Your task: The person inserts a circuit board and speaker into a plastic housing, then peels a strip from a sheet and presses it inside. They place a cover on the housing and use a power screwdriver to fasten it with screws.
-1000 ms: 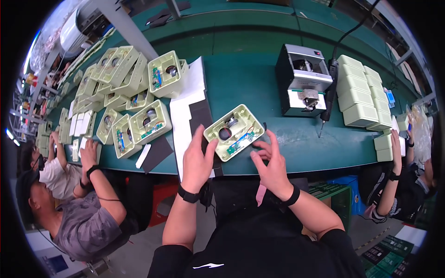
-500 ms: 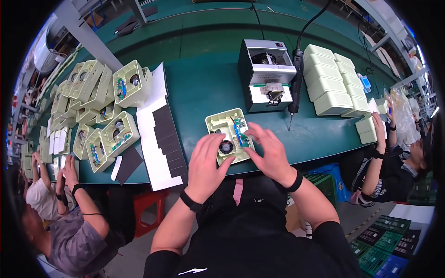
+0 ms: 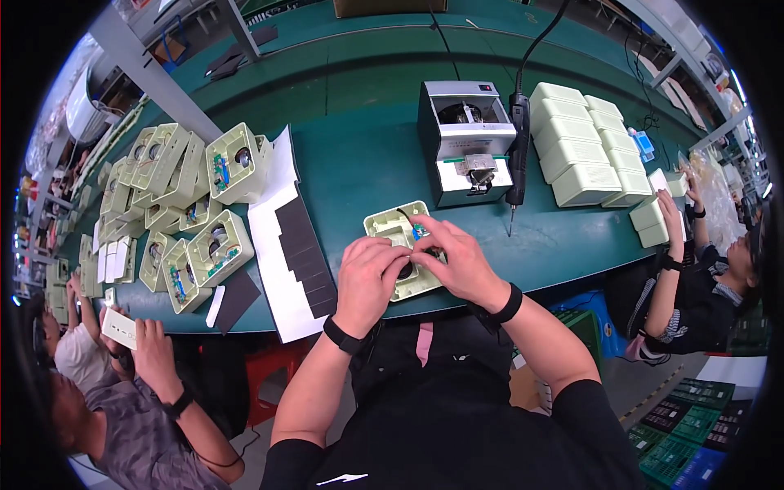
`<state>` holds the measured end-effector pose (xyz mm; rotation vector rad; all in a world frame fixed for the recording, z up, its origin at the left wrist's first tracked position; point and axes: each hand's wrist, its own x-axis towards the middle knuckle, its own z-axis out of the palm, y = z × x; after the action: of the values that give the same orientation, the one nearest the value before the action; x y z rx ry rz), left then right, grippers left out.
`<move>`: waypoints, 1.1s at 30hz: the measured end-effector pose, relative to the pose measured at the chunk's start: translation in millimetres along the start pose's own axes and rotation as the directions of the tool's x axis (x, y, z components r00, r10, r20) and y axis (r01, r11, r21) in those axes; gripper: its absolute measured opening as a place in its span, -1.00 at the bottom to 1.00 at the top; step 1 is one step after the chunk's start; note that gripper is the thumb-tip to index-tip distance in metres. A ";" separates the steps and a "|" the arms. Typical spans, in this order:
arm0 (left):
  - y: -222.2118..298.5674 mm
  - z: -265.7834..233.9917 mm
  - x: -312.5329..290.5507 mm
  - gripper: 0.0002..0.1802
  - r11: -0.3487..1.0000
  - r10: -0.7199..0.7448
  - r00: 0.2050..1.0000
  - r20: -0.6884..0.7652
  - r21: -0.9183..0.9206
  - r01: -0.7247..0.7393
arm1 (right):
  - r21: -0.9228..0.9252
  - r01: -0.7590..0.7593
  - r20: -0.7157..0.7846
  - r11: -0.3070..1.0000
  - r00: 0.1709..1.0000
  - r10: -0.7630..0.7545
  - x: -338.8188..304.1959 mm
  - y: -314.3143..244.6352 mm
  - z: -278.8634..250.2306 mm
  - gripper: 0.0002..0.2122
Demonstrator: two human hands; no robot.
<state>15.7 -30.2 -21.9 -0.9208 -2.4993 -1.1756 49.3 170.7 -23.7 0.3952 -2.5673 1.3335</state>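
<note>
An open cream plastic housing [image 3: 385, 220] lies on the green bench in front of me. My left hand [image 3: 369, 279] is over its left side, and my right hand [image 3: 461, 265] reaches across its right side. Thumbs and fingertips of both hands are pinched together above the middle of the housing; whatever they hold is too small to make out. Beneath them, a round black speaker [image 3: 405, 271] is mostly covered. Part of a green circuit board [image 3: 419, 232] with a blue piece shows beside my right fingers.
An electric screwdriver [image 3: 518, 155] hangs beside a screw feeder [image 3: 465, 147]. Cream covers [image 3: 576, 151] are stacked to the right. Several filled housings [image 3: 216, 245] are piled at left by white paper [image 3: 273, 204] and black foam strips [image 3: 304, 253]. Co-workers [image 3: 139, 408] sit on both sides.
My hands have come together over the housing, fingertips now meeting; before, they were apart, the right at the circuit board. The co-worker at left has lifted a cream panel.
</note>
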 end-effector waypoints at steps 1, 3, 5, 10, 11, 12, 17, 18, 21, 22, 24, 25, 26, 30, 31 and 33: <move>0.1 0.6 0.1 -0.91 1.000 0.002 1.000 -0.011 0.003 -0.002 | 0.000 -0.002 0.000 1.000 1.000 0.002 -0.5 0.0 -0.2 -0.40; -0.7 4.3 -2.6 -0.91 1.000 -0.013 1.000 -0.021 0.008 0.014 | 0.025 -0.054 -0.026 0.998 0.998 0.055 -2.1 -0.8 -2.3 -0.49; -2.2 7.5 -5.2 -0.90 0.999 -0.043 0.998 -0.045 0.019 0.044 | 0.039 -0.081 -0.038 0.996 0.996 0.083 -1.1 -1.6 -6.3 -0.54; 1.2 11.4 -5.7 -0.89 0.998 -0.060 0.997 -0.051 0.034 0.062 | -0.051 0.148 0.062 0.988 0.987 -0.145 19.6 3.1 -29.7 -0.77; 0.9 11.3 -5.4 -0.89 0.998 -0.059 0.997 -0.044 0.037 0.060 | -0.071 0.222 0.135 0.973 0.968 -0.211 25.3 2.9 -33.5 -0.82; 0.6 11.0 -5.1 -0.88 0.997 -0.058 0.998 -0.037 0.039 0.059 | -0.085 0.295 0.210 0.952 0.939 -0.273 30.1 2.1 -36.8 -0.86; 0.0 10.8 -3.7 -0.87 0.997 -0.072 0.997 -0.022 0.017 0.072 | -0.181 0.397 0.380 0.900 0.872 -0.308 49.4 -5.4 -41.1 -0.91; 0.1 10.3 -3.7 -0.87 0.997 -0.072 0.997 -0.025 0.018 0.073 | -0.212 0.450 0.411 0.868 0.847 -0.339 51.8 -5.1 -39.4 -0.90; -0.3 8.5 -5.1 -0.88 0.996 -0.094 0.996 0.002 -0.010 0.094 | -0.262 0.558 0.477 0.787 0.784 -0.397 56.4 -4.4 -34.4 -0.88; -1.1 8.8 -5.4 -0.88 0.995 -0.096 0.995 -0.002 -0.008 0.096 | -0.264 0.565 0.470 0.782 0.783 -0.407 56.8 -4.0 -33.6 -0.87; -3.2 10.3 -5.8 -0.87 0.995 -0.084 0.996 0.000 -0.044 0.084 | -0.266 0.577 0.456 0.772 0.781 -0.427 56.6 -3.3 -32.3 -0.86; -3.5 10.1 -5.8 -0.86 0.995 -0.079 0.997 0.001 -0.063 0.079 | -0.264 0.579 0.457 0.771 0.779 -0.429 56.3 -3.0 -31.8 -0.86; -3.7 9.7 -6.1 -0.86 0.995 -0.081 0.997 0.000 -0.062 0.081 | -0.265 0.575 0.455 0.774 0.782 -0.426 55.8 -2.5 -31.6 -0.87; -2.0 7.4 -5.5 -0.86 0.995 -0.077 0.996 0.042 -0.061 0.079 | -0.269 0.549 0.442 0.791 0.800 -0.405 50.7 -0.1 -31.6 -0.87; -1.0 6.6 -5.6 -0.87 0.996 -0.068 0.996 0.050 -0.058 0.070 | -0.272 0.533 0.435 0.801 0.811 -0.391 48.6 0.5 -31.6 -0.88; 0.3 6.1 -5.6 -0.88 0.997 -0.048 0.997 0.065 -0.053 0.052 | -0.276 0.515 0.427 0.812 0.822 -0.376 46.1 2.6 -31.3 -0.88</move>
<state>20.6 -27.9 -28.2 -0.9279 -2.5661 -1.2549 7.4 191.7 6.5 1.1777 -2.6680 0.6126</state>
